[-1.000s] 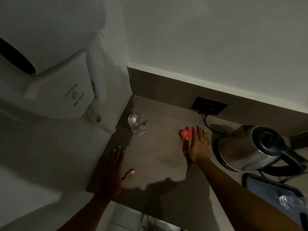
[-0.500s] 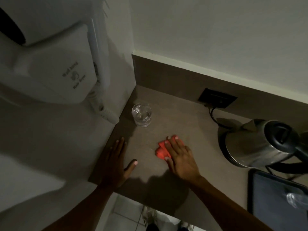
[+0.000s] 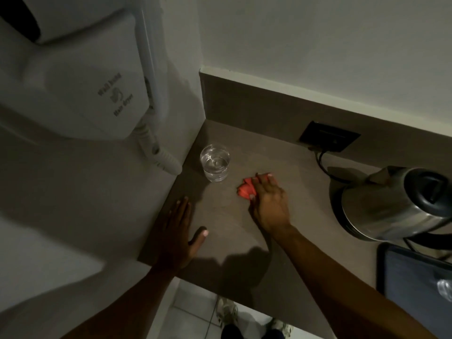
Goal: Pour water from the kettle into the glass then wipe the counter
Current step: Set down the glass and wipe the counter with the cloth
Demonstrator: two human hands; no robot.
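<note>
Clearly, right hand point(image 3: 269, 204) presses red cloth point(image 3: 245, 189) flat; left hand point(image 3: 177, 237) lies open, empty; glass point(image 3: 215, 165) just beyond the cloth could tip.

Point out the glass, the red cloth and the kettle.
glass point(image 3: 215, 165): head view, on the water surface inside the rim.
red cloth point(image 3: 245, 189): head view, on the exposed folds left of the fingers.
kettle point(image 3: 381, 206): head view, on the steel body.
</note>
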